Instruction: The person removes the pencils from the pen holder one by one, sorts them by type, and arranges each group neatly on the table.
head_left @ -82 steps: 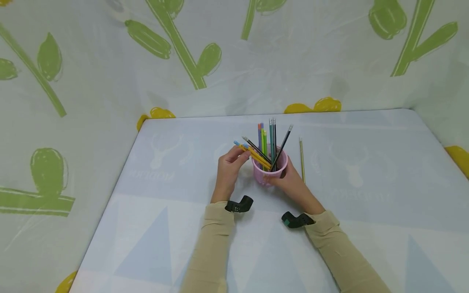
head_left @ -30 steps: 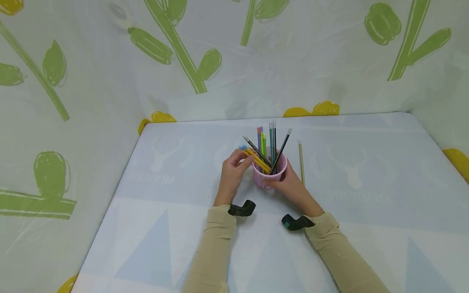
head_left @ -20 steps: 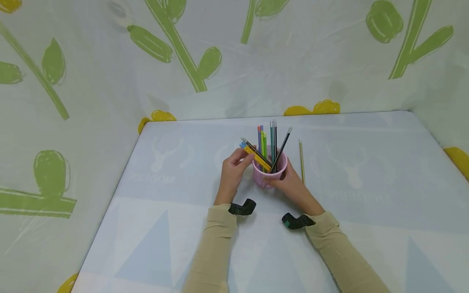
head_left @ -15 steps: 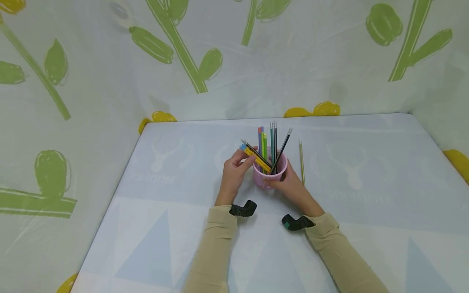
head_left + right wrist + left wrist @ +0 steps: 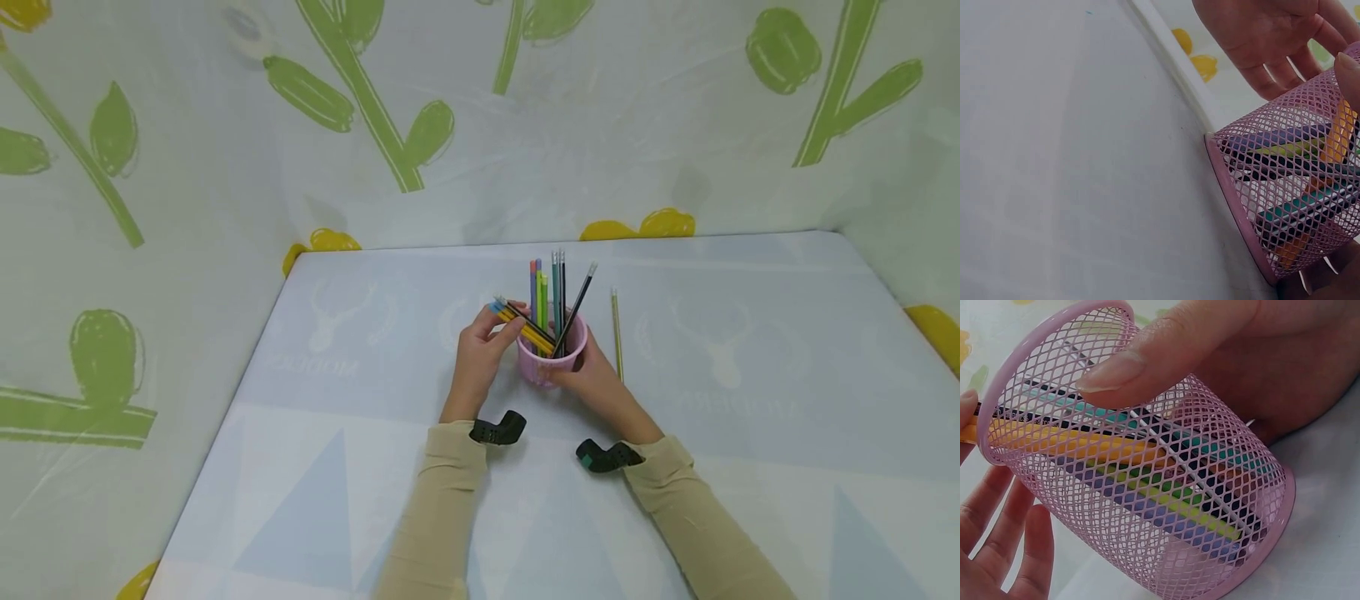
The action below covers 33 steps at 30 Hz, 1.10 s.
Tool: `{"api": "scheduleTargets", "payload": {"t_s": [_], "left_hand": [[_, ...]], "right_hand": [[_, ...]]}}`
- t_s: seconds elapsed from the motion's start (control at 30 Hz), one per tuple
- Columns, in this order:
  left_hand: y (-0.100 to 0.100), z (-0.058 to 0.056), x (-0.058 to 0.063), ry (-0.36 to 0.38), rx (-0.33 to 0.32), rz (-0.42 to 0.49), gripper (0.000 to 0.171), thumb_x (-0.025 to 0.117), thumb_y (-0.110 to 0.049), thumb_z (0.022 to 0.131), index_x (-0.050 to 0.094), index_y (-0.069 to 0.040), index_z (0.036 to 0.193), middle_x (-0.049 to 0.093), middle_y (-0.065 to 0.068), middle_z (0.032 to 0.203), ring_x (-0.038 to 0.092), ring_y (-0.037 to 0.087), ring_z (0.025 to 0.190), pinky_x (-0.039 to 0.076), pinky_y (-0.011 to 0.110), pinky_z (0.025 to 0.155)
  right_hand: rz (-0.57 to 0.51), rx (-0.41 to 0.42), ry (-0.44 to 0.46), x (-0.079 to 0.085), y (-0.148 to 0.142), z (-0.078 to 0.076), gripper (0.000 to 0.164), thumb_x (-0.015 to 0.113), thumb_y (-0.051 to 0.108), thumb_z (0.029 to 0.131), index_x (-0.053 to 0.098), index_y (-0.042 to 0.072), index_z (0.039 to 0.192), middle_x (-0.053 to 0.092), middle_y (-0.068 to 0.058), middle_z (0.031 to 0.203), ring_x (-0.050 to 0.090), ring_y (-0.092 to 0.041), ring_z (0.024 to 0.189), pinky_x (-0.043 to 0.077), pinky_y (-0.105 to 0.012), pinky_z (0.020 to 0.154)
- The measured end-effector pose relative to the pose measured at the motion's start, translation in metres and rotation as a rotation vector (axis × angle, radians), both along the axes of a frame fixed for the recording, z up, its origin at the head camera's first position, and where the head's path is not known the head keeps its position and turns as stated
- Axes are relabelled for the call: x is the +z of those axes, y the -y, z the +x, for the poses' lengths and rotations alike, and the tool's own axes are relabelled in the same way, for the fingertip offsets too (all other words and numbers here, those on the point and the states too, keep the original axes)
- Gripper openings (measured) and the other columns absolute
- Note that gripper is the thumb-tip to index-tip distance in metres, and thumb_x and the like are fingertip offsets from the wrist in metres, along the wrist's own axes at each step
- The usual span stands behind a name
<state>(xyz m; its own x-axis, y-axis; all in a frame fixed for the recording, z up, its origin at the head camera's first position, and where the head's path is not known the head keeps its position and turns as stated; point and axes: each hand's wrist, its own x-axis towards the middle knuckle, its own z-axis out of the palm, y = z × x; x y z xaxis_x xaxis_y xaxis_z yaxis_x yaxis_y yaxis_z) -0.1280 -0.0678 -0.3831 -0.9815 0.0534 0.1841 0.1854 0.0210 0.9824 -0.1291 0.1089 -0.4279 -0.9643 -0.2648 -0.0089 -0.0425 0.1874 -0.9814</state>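
A pink mesh pencil cup (image 5: pixel 531 367) stands on the table with several pencils in it. My right hand (image 5: pixel 600 379) grips its right side; in the left wrist view the thumb presses on the mesh (image 5: pixel 1141 506). At the rim's left, my left hand (image 5: pixel 476 354) pinches yellow pencils (image 5: pixel 536 338) with blue ends and a black pencil (image 5: pixel 517 312) together; their lower parts slant into the cup. Green pencils (image 5: pixel 543 292), teal and black pencils (image 5: pixel 558 287) stand nearly upright behind. Another black pencil (image 5: pixel 581 296) leans right. My left hand's other fingers (image 5: pixel 1032 556) extend outside the cup.
One gold pencil (image 5: pixel 617 333) lies on the pale patterned table (image 5: pixel 750 517), just right of the cup and my right hand. Behind the table's far edge hangs a white cloth (image 5: pixel 600 150) with green plant prints.
My left hand has shifted right, nearer the cup. The spread yellow pencils are now close together, and the left-leaning black pencil has tipped lower beside them. My right hand keeps its grip.
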Motion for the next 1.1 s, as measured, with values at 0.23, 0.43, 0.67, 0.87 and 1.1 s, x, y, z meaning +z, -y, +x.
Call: {"api": "scheduleTargets", "payload": {"t_s": [0.23, 0.43, 0.67, 0.87, 1.1], "left_hand": [[-0.001, 0.004, 0.008, -0.01, -0.009, -0.024, 0.03, 0.058, -0.028, 0.087, 0.062, -0.009, 0.109, 0.058, -0.007, 0.111, 0.048, 0.008, 0.108, 0.041, 0.037, 0.087], [0.001, 0.005, 0.006, 0.015, -0.015, -0.034, 0.029, 0.058, -0.027, 0.087, 0.06, -0.01, 0.111, 0.058, -0.005, 0.113, 0.05, 0.01, 0.106, 0.043, 0.035, 0.087], [0.001, 0.006, 0.007, -0.014, -0.03, -0.02, 0.03, 0.058, -0.024, 0.087, 0.059, -0.007, 0.112, 0.057, -0.003, 0.114, 0.052, 0.017, 0.102, 0.044, 0.036, 0.085], [0.003, 0.0, -0.005, 0.011, -0.051, -0.013, 0.035, 0.06, -0.032, 0.085, 0.06, -0.011, 0.112, 0.056, -0.007, 0.115, 0.055, 0.023, 0.098, 0.045, 0.035, 0.085], [0.003, -0.008, -0.018, 0.016, -0.043, -0.033, 0.037, 0.059, -0.046, 0.081, 0.059, -0.026, 0.111, 0.055, -0.011, 0.116, 0.057, 0.02, 0.095, 0.045, 0.033, 0.084]], "right_hand": [[-0.016, 0.002, 0.006, 0.006, 0.001, 0.002, 0.091, 0.075, 0.019, 0.071, 0.016, 0.025, 0.14, 0.032, -0.002, 0.136, 0.034, -0.021, 0.122, 0.028, -0.044, 0.1], [-0.002, 0.006, 0.016, 0.023, 0.004, 0.012, 0.09, 0.073, 0.011, 0.073, 0.014, 0.015, 0.141, 0.03, -0.011, 0.138, 0.031, -0.026, 0.123, 0.025, -0.046, 0.101], [0.027, 0.008, 0.018, 0.027, 0.005, 0.014, 0.089, 0.072, 0.016, 0.074, 0.014, 0.016, 0.141, 0.031, -0.011, 0.138, 0.033, -0.025, 0.122, 0.027, -0.046, 0.1], [0.039, 0.024, 0.029, 0.027, 0.004, 0.015, 0.086, 0.07, 0.018, 0.076, 0.012, 0.013, 0.141, 0.03, -0.011, 0.138, 0.032, -0.026, 0.123, 0.027, -0.047, 0.1], [0.044, 0.021, 0.024, 0.027, 0.003, 0.014, 0.087, 0.07, 0.018, 0.077, 0.012, 0.012, 0.141, 0.03, -0.009, 0.138, 0.034, -0.026, 0.122, 0.028, -0.047, 0.099]]}}
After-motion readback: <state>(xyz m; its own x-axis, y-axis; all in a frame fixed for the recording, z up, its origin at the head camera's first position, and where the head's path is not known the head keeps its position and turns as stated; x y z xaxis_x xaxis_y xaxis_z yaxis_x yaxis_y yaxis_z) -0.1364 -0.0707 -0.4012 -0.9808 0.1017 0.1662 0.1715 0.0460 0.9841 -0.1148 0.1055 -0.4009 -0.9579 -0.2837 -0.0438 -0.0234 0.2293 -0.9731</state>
